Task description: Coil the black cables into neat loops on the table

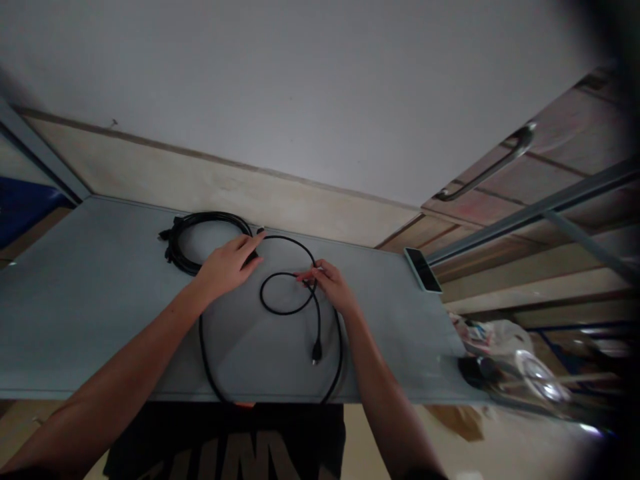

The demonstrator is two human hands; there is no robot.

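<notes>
A black cable point(285, 313) lies on the grey shelf, with a small loop near the middle and a longer run that hangs down to the front edge. My right hand point(330, 283) pinches the cable at the top right of the small loop. Below it a connector point(317, 351) dangles at the cable's end. My left hand point(231, 265) is at the right side of a coiled black cable point(213, 217), its thumb and index finger apart around a dark piece at the coil. Plugs show at the coil's left side.
A phone point(423, 270) lies at the shelf's right end. Beyond it are a metal post point(540, 210), a plastic bag point(505, 335) and a blurred dark object with a shiny round part. A wall rises behind the shelf point(100, 287).
</notes>
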